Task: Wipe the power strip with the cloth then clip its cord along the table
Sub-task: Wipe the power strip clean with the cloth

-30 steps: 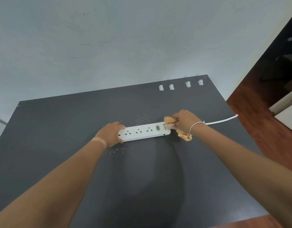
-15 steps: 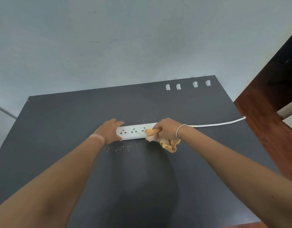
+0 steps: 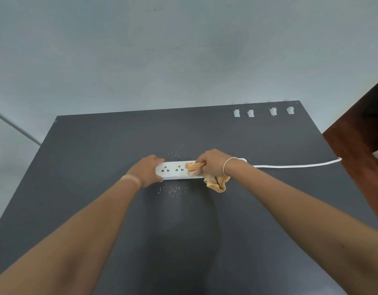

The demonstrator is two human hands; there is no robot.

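Mid-table, lengthwise: power strip (image 3: 176, 170), white, two sockets showing, the rest under the cloth (image 3: 207, 173). Left hand (image 3: 147, 171) clasped its left end, fingers curled round it. Right hand (image 3: 213, 163) fisted round the bunched orange cloth, pressed on the strip's top. Wiping judged under way, not finished (crumbs (image 3: 173, 191) lay on the table (image 3: 88, 156) on both sides). Cord (image 3: 296, 165) ran loose to the right edge; four clips (image 3: 263, 112) near the far edge, empty. Clipping not begun.
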